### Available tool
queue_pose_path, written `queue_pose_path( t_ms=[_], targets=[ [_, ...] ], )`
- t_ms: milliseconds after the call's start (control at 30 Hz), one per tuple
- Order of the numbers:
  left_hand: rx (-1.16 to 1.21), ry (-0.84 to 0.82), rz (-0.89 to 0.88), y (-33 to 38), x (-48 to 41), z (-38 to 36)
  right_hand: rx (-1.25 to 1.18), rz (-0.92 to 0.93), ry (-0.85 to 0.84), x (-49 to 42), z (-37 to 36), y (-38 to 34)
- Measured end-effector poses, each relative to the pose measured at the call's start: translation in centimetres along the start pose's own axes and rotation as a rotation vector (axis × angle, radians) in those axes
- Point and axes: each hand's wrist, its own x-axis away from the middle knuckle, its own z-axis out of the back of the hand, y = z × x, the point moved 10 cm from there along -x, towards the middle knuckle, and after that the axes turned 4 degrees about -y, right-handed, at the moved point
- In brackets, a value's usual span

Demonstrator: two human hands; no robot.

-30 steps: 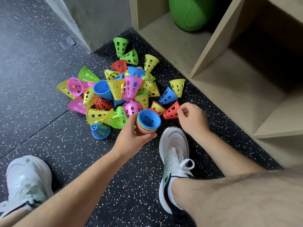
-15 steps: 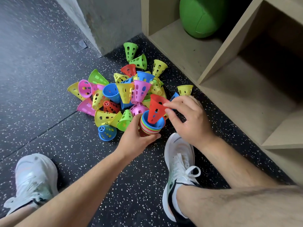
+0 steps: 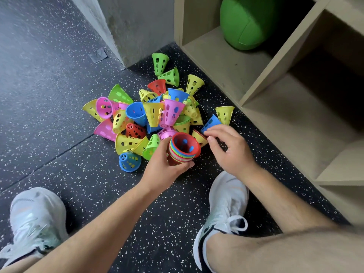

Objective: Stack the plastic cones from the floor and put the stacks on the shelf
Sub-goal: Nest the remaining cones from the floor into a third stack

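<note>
One view only, the head camera. We hold the stack (image 3: 182, 154) in our left hand (image 3: 163, 170), thumb and fingers wrapped round its lower part, mouth upward, just in front of the loose pile (image 3: 153, 113).

Change: half a second ago our right hand (image 3: 230, 152) was lowering a red cone (image 3: 185, 143) into the stack. That cone is now seated as the top layer. The right hand has let go and holds nothing, its fingers loosely spread above the blue cone (image 3: 211, 122) and near a yellow cone (image 3: 224, 114) at the pile's right edge.

Meaning: we judge one more cone nested and the next pick starting. Many cones remain on the floor (image 3: 59, 115). The shelf (image 3: 226, 62) on the right shows a green ball (image 3: 248, 22) and no stack yet.
</note>
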Motion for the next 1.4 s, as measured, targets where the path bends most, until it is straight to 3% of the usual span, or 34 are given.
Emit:
queue_pose_path(
  t_ms=[267, 400, 533, 700, 867, 1067, 1200, 1400],
  targets=[
    [0.033, -0.012, -0.021, 2.0, -2.2, -0.5, 0.429, -0.437, -0.089, -2.7, -0.3, 9.6],
    [0.048, -0.027, -0.016, 2.5, -3.2, -0.6, 0.529, -0.503, -0.182, -4.2, -0.9, 12.0],
    [0.057, -0.053, -0.002, 2.8, -4.0, -0.6, 0.476, -0.544, -0.266, -4.8, -2.4, 13.0],
    [0.038, -0.059, -0.008, 3.1, -4.7, -0.3, 0.383, -0.556, -0.242, -4.6, -2.6, 13.1],
    [0.016, -0.063, -0.005, 2.9, -4.5, -0.1, 0.314, -0.421, -0.163, -4.3, -1.0, 10.6],
    [0.002, -0.045, -0.003, 2.7, -3.7, 0.1, 0.194, -0.093, 0.200, -3.7, 4.0, 2.1],
    [0.023, -0.030, -0.010, 2.8, -3.4, 0.3, 0.275, 0.116, 0.312, -2.6, 5.2, -3.3],
    [0.010, -0.025, -0.020, 3.1, -3.4, 0.5, 0.226, 0.141, 0.348, -2.3, 5.9, -4.5]
  ],
)
